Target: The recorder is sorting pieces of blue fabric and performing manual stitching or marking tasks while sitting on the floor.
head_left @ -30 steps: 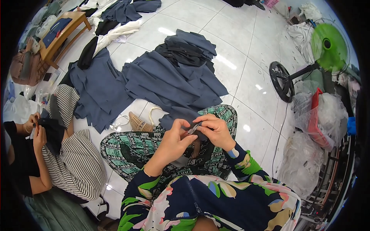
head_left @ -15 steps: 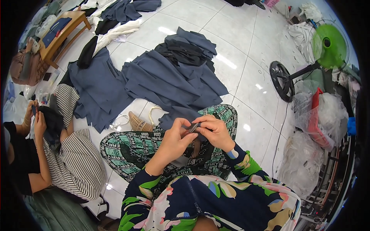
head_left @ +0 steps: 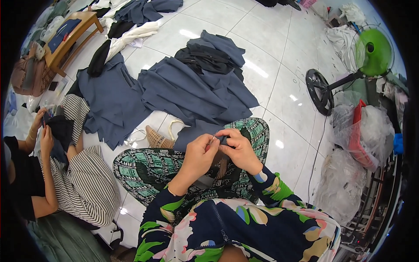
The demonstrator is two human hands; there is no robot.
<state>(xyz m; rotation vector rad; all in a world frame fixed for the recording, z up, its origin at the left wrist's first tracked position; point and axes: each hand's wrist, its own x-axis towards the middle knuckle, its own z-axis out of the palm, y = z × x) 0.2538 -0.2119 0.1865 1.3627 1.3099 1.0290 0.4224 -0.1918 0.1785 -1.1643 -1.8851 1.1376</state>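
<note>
Over the lap, the left hand (head_left: 198,153) and right hand (head_left: 239,150) meet, each pinching one small dark fabric piece (head_left: 224,140) that lies between their fingertips, its long axis unclear. At twelve o'clock lie two heaps of slate-blue cloth (head_left: 192,89); at two o'clock, one green fan (head_left: 371,52).

The person is wearing a dark navy top with a large flower print: green leaves, pink and cream petals, and touches of blue and orange. Its long sleeves (head_left: 266,185) are reaching down to the wrists, the cuffs showing bright green and blue patches. A thin seam or zip line is running down the front of the top (head_left: 227,231). Both the left hand (head_left: 198,155) and the right hand (head_left: 240,150) are going bare, with no gloves. The trousers (head_left: 152,168) are showing a green, black and white block pattern.
</note>
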